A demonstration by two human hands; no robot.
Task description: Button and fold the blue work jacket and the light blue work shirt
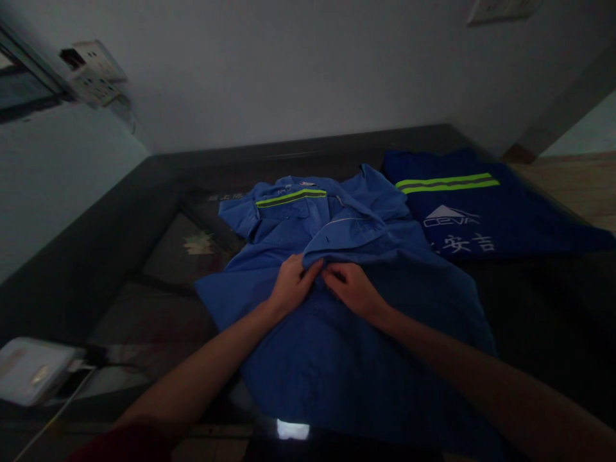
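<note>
A blue work shirt [366, 321] with a yellow-green reflective stripe across its chest lies spread on the dark table, its front edges partly folded open near the collar. My left hand [294, 282] pinches the shirt's front edge at the middle. Close beside it, my right hand [350, 285] pinches the same edge, fingertips nearly touching those of the left. Any button between the fingers is hidden. A buttonhole shows on the flap just above the hands.
A darker blue folded garment [447, 212] with a reflective stripe and white lettering lies right of the shirt. On the left sits a white device [36, 369] with a cable. Wall sockets [99, 70] are at upper left; the table [158, 173] meets the wall behind.
</note>
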